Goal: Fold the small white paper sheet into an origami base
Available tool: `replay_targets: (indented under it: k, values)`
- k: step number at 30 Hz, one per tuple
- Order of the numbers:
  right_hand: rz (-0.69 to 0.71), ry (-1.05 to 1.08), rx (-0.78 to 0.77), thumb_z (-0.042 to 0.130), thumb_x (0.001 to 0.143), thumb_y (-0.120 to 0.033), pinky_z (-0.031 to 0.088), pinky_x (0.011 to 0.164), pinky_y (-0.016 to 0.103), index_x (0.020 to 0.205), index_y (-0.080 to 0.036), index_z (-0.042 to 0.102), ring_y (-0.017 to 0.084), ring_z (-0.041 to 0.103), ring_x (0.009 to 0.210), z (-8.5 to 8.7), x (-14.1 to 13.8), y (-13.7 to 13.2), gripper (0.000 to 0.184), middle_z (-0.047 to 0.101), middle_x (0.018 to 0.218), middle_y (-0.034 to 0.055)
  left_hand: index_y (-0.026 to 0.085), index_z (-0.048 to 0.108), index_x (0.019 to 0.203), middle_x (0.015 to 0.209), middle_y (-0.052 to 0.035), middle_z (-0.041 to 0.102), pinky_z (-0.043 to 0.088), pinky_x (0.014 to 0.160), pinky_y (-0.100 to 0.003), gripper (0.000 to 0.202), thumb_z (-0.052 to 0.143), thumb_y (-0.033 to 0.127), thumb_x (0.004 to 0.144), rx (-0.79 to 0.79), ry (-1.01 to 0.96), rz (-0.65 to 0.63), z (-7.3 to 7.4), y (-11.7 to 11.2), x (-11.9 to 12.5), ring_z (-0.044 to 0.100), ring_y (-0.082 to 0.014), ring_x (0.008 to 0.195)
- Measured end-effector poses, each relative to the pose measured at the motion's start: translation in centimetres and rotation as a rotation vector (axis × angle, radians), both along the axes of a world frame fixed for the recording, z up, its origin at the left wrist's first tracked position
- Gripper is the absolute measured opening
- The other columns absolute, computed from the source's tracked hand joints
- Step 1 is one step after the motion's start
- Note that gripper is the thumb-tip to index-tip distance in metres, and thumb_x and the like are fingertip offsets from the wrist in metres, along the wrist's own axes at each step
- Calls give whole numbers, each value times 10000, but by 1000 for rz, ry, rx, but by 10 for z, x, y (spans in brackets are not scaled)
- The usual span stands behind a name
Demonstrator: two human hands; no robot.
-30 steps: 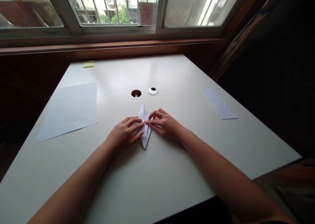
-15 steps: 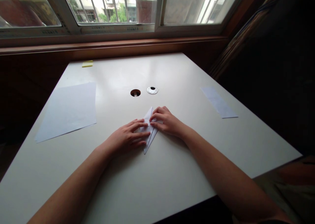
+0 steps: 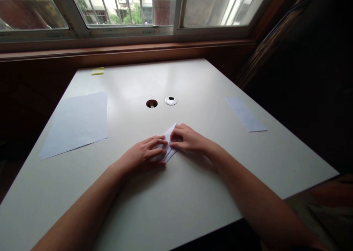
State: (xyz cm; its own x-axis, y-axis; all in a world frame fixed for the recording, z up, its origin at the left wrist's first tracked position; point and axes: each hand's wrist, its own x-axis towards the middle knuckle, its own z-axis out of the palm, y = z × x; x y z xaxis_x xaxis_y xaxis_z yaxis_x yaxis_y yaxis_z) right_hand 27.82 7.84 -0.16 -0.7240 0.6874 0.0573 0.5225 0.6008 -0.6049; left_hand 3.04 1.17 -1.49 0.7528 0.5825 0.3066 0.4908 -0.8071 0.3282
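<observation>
A folded white paper [image 3: 169, 134], narrow and pointed at its far end, lies on the table between my hands. My left hand [image 3: 148, 150] rests on its left side, with the fingers spread and lying over the folds. From the right, my right hand [image 3: 189, 137] pinches the paper near its middle, thumb and forefinger curled together. Both hands hide much of the paper, so the exact fold under the fingers does not show.
The white table [image 3: 165, 207] carries large paper sheets [image 3: 79, 122] at left and a narrow paper strip [image 3: 245, 115] at right. Beyond my hands are a round hole [image 3: 151, 104] and a silver cover [image 3: 171, 101]. Yellow sticky notes [image 3: 97, 71] lie near the window.
The folded paper has turned slightly, its far tip shifting right and its near tip drawing back toward my left hand. My right fingers have curled into a tighter pinch.
</observation>
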Motion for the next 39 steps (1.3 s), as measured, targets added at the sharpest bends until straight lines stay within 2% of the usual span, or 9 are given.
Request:
replay_targets:
  k: [5,12,15,18,24,39]
  values:
    - [-33,-29,-42,723,834,-310,445,862,342,852,-209,693,218,533,973,1,-1,0,106,629,903,47,237,600,1270,1353,-109,575,475,1105,-447,392,626,407,919,-18,6,1,-1,0,-1,509,-266,1334]
    - [20,38,-25,683,879,-290,448,916,371,856,-217,713,221,531,1008,0,4,0,82,634,945,55,245,462,1425,1378,-101,580,490,1092,-424,556,624,410,919,-39,-29,38,-5,0,-2,525,-250,1324]
    - [45,83,3,675,888,-289,451,888,353,866,-217,710,204,541,960,-4,6,0,83,630,929,48,207,478,1398,1364,-115,589,490,1095,-422,551,621,433,917,-41,-37,91,-6,1,-1,514,-254,1335]
    - [54,93,17,669,893,-280,451,841,324,853,-215,709,185,557,907,-6,5,1,87,629,897,37,194,538,1336,1354,-119,595,496,1091,-430,482,611,433,924,-5,-23,87,-7,1,-1,516,-267,1332]
    - [-32,51,32,669,884,-261,442,773,299,812,-196,695,174,568,857,-6,-4,-2,100,635,850,33,200,567,1332,1360,-120,591,486,1107,-413,450,615,392,927,17,-24,65,-9,1,-3,517,-263,1335]
    - [-171,-87,81,651,892,-263,428,738,304,749,-192,628,166,564,817,-3,-18,-13,161,617,858,36,199,539,1344,1375,-120,576,491,1103,-415,465,616,385,925,11,-13,65,-14,2,-5,517,-264,1338]
